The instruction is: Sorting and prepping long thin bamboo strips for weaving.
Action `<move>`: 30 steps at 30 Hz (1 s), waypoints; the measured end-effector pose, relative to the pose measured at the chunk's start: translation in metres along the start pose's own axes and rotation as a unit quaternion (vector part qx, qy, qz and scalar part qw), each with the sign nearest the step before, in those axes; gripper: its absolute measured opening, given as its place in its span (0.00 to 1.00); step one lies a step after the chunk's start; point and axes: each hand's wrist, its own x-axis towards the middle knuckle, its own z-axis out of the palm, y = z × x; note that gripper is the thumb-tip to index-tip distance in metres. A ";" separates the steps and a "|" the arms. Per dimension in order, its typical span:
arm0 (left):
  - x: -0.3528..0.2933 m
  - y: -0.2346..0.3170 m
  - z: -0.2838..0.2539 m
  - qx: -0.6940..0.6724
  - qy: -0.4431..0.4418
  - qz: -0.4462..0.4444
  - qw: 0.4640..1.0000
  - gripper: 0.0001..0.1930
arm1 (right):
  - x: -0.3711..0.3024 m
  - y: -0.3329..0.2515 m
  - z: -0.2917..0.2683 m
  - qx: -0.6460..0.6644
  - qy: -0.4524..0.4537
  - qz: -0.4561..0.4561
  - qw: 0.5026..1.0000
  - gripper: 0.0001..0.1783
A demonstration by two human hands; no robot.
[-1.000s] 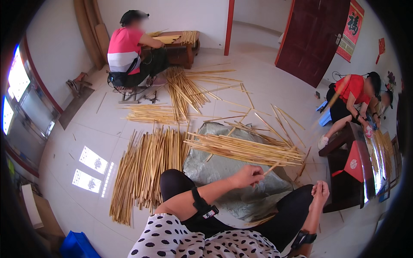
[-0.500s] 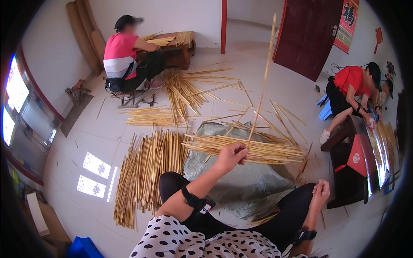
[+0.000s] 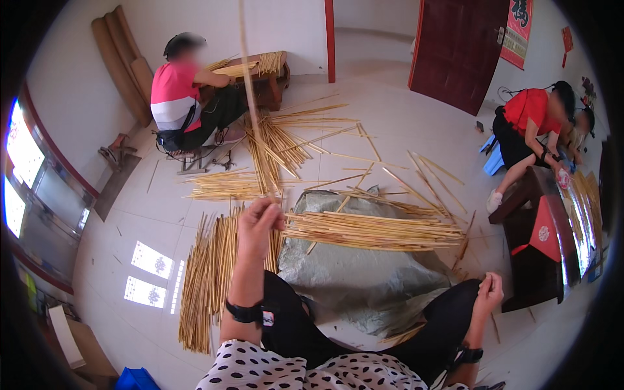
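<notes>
Between the fingers of my left hand point(image 3: 260, 224) a long, thin straw-coloured stalk point(image 3: 250, 97) stands nearly upright, its top beyond the upper edge of the view. The hand is raised above the right edge of a large pile of similar stalks point(image 3: 203, 286) on the floor. To its right, a loose bundle of stalks point(image 3: 374, 232) lies crosswise on a grey-green plastic sheet point(image 3: 351, 279) in front of my knees. My right hand point(image 3: 489, 292) rests by my right knee with its fingers curled in, and I see nothing in it.
More stalks point(image 3: 279, 146) fan out on the floor farther off. A person in pink point(image 3: 175, 97) sits by a low wooden table point(image 3: 279, 81) at far left. Another person in red point(image 3: 523, 123) leans over a dark table point(image 3: 530, 260) at right. A blue container point(image 3: 135, 379) stands at lower left.
My left hand has swung left from over the bundle to the pile, carrying the stalk, which now tilts leftward at its top. My right hand stays by the knee.
</notes>
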 end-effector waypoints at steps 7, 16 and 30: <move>0.040 -0.048 -0.110 0.093 0.083 -0.033 0.992 0.07 | 0.003 -0.001 0.007 -0.039 0.008 -0.002 0.999 0.05; 0.033 -0.228 -0.205 0.189 0.074 -0.237 0.950 0.08 | 0.007 0.008 0.015 -0.095 -0.012 -0.034 0.995 0.05; 0.144 -0.322 -0.206 0.109 0.104 -0.210 0.966 0.11 | 0.014 0.005 0.038 -0.170 -0.019 -0.065 0.983 0.07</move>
